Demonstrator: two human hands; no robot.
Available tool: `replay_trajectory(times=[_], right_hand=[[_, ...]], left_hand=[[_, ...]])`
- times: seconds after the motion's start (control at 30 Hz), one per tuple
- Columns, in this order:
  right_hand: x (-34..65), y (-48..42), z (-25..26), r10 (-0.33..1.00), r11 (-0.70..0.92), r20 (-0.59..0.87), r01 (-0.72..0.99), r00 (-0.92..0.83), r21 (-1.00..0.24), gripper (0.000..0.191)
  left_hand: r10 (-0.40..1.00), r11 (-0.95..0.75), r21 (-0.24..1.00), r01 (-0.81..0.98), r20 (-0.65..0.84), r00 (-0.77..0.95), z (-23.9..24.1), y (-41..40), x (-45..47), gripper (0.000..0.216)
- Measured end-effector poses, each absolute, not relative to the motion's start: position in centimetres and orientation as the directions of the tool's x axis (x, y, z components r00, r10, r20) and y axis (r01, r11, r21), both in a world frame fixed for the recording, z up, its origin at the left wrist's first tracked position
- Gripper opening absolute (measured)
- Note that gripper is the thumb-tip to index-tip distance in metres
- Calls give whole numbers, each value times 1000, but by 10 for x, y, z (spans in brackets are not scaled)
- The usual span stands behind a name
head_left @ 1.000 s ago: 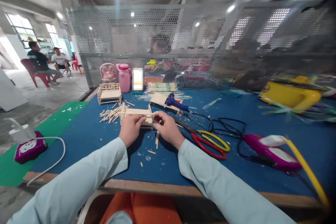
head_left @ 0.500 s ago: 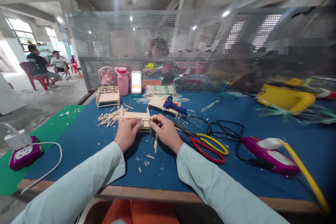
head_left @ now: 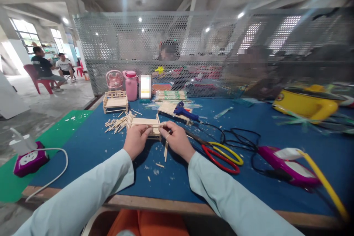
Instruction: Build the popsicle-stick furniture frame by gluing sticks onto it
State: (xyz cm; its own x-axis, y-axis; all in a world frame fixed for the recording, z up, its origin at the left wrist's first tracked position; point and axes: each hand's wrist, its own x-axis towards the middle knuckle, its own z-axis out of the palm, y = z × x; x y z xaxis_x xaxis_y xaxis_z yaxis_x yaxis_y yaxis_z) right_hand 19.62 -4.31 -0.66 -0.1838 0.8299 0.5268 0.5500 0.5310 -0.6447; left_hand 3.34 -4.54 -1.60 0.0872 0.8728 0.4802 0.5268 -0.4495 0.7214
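Observation:
Between my left hand and my right hand, a thin wooden stick lies level, pinched near its ends by thumbs and fingers. The fingers of both hands are closed. Right behind the stick stands a small wooden stick-built model with a flat top and short corner posts. My hands partly cover its front, so I cannot tell whether the stick touches it. A pile of loose sticks lies to its left. Beside my right hand, a few cut sticks rest on the blue table.
A similar model with railings stands at back left. A blue glue gun lies by another wooden piece. Scissors, a purple power strip and cables are on the right. A yellow pot stands farther back.
The whole view has shifted slightly, so everything appears a little farther right. Both hands keep their pinch on the stick, with no clear movement relative to the model.

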Motion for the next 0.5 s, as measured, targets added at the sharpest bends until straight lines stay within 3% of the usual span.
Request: replay_trajectory(times=[0.5], right_hand=[[196, -41, -7, 822, 544, 536, 547, -193, -637, 15]], left_hand=[[868, -463, 741, 486, 489, 83, -14, -47, 35, 18]])
